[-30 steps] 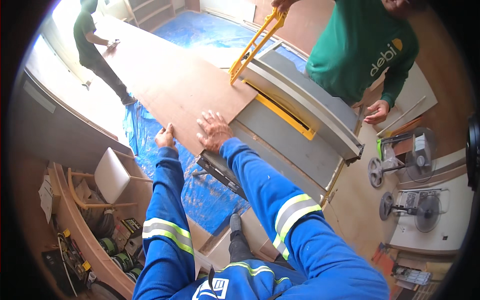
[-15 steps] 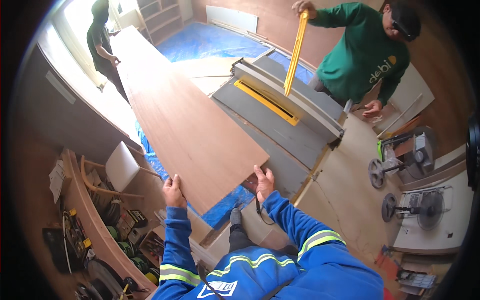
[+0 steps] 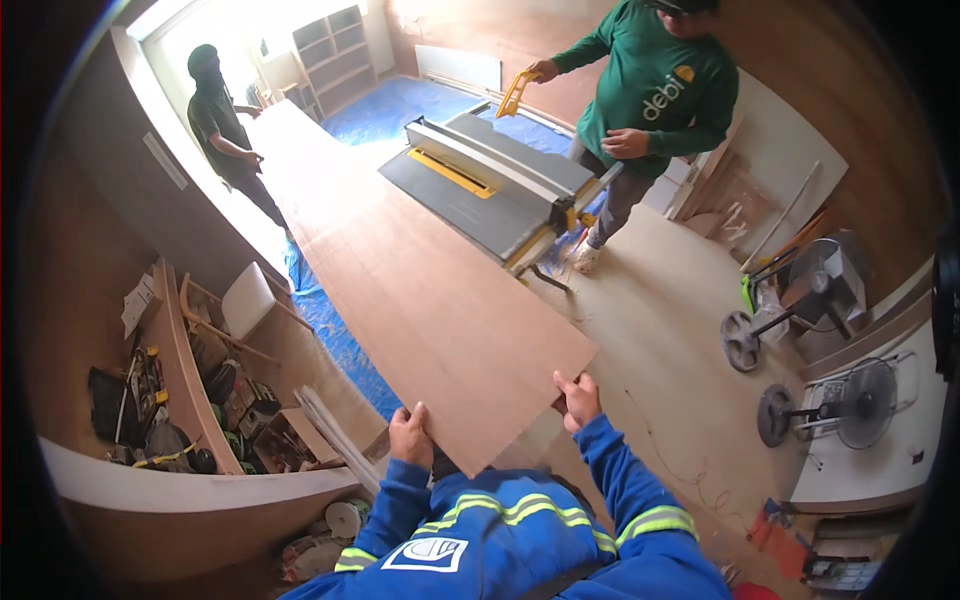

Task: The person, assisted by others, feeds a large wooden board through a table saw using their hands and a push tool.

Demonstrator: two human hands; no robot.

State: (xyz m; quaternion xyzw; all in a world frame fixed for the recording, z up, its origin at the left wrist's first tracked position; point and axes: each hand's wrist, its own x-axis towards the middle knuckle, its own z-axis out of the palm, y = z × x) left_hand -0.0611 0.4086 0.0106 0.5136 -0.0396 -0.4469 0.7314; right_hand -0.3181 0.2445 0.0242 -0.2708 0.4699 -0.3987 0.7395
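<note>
Pulled back toward the person since the earlier frame, the panel (image 3: 430, 320) now has its near end past the saw (image 3: 455, 205), at the person's waist. The left hand (image 3: 409, 437) is closed over the left edge and the right hand (image 3: 579, 400) over the right, thumbs on top, so this end appears to be hand-carried. Its long edge runs alongside the saw; whether they touch cannot be told. A far worker (image 3: 228, 140) stands by the glare-washed other end, grip unclear. Beyond the saw, another worker (image 3: 650, 90) holds a yellow piece (image 3: 515, 93), now tilted differently.
</note>
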